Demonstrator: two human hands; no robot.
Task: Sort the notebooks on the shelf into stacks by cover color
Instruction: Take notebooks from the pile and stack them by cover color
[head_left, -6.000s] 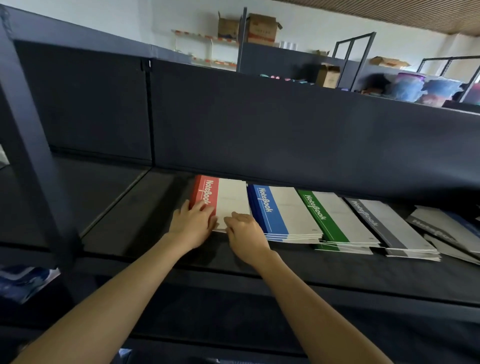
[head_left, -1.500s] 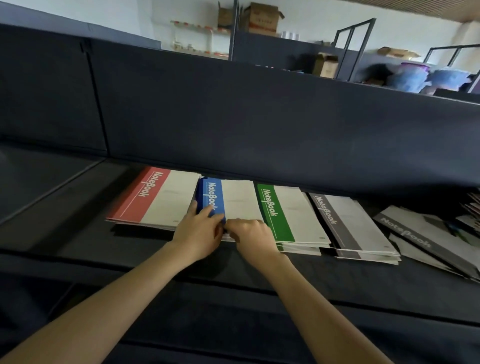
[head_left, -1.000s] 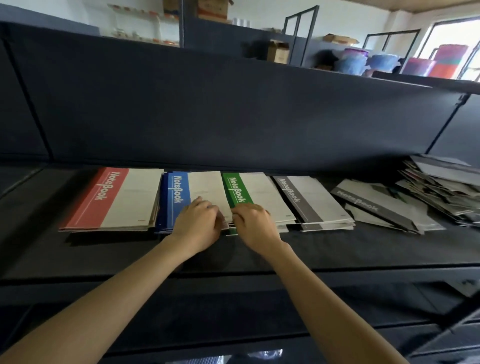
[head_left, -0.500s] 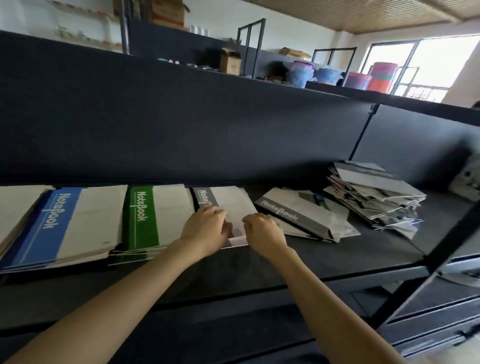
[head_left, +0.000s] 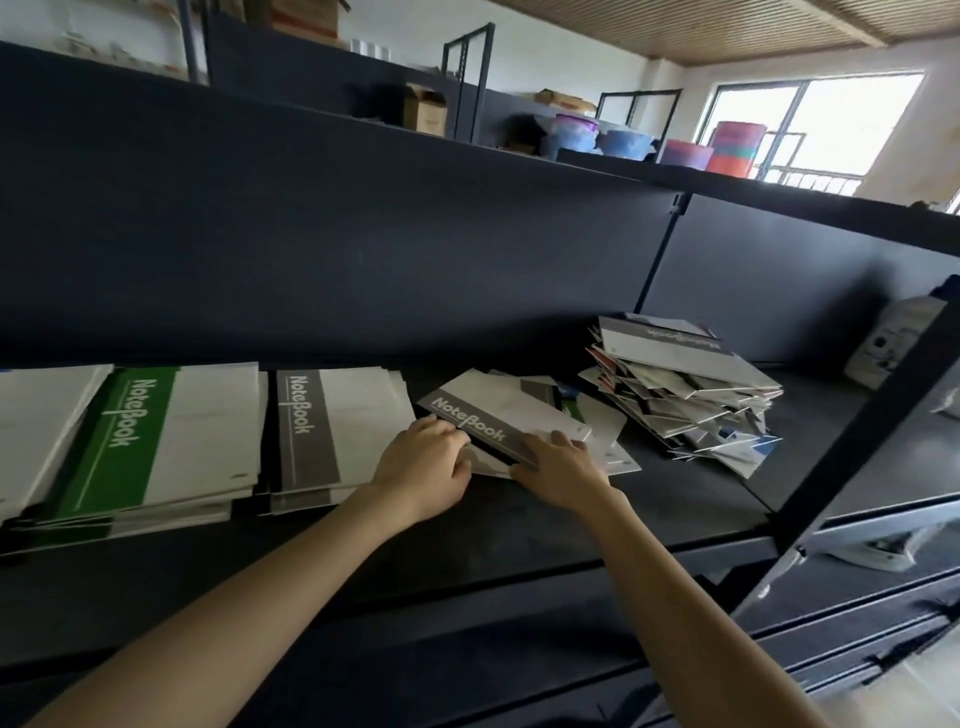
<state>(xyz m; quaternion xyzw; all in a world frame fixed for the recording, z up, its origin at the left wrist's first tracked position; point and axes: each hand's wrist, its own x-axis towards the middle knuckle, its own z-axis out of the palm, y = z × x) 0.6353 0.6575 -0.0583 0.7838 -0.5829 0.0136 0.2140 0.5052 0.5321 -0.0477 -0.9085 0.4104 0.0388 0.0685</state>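
While the thin grey-banded paper notebook (head_left: 511, 404) lies askew on the black shelf (head_left: 519, 525), likely light and floppy, my left hand (head_left: 423, 467) curls at its spine, hold unclear, my right hand (head_left: 563, 474) flat atop; I'd lift by the spine.

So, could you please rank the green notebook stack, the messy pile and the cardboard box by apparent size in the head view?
1. green notebook stack
2. messy pile, only slightly smaller
3. cardboard box, far off, so true size unsure
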